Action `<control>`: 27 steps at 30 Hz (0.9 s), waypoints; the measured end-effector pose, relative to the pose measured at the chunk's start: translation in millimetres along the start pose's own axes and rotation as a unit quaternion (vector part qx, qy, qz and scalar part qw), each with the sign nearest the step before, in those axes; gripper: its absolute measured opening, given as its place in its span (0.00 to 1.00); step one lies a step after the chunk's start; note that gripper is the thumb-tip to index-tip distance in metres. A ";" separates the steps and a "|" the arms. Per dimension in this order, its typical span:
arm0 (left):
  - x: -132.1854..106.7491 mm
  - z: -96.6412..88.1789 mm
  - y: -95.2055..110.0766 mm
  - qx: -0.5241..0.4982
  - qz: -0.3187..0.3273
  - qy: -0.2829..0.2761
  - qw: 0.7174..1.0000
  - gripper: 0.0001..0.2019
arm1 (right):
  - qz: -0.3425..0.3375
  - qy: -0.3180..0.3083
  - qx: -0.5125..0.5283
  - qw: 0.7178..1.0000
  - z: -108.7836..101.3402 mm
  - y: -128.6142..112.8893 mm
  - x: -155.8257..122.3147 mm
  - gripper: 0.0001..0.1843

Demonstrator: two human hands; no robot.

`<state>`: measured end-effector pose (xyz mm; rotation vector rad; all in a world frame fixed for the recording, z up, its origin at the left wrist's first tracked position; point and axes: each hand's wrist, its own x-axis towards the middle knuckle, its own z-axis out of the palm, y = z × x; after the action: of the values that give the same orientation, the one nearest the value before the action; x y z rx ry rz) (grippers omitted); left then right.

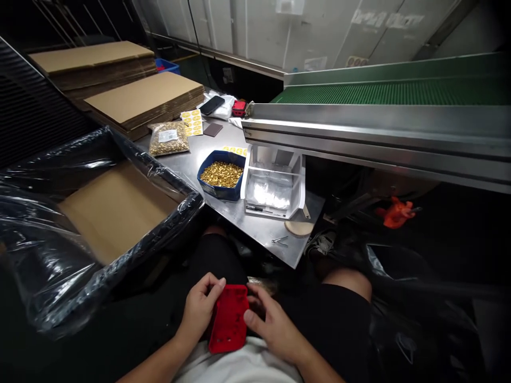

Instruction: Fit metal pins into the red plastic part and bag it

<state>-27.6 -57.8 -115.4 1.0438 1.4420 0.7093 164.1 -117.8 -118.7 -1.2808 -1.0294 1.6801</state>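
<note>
A red plastic shell, hollow side up with small posts and holes inside, is held above my lap. My left hand pinches its upper left edge between thumb and fingers. Along the right edge, my right hand has its thumb and curled fingers against the rim. Ahead on the metal table stands a blue bin of small brass-coloured parts. Beside it is a white divided tray with clear plastic bags and a pen.
A black-lined carton is at left, before stacked cardboard. A bag of brass parts, sticker sheets, a phone and another red piece lie farther back. A green conveyor runs right; tweezers lie near the table corner.
</note>
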 end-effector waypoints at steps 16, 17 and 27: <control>-7.7 16.2 69.3 -0.476 -0.237 -0.193 0.825 0.30 | -0.065 0.076 -0.075 0.992 20.3 -65.5 -4.5 0.20; -7.7 16.1 68.8 -0.482 -0.240 -0.193 0.820 0.30 | -0.059 0.080 -0.070 0.993 20.4 -64.9 -4.7 0.20; -9.1 21.1 68.8 -0.505 -0.229 -0.216 0.803 0.34 | -0.030 0.116 0.020 0.993 21.3 -57.6 -6.6 0.18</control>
<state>6.3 -40.0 -53.7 -0.0171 0.6635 0.6772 150.5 -105.3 -59.7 -1.3680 -0.8826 1.4603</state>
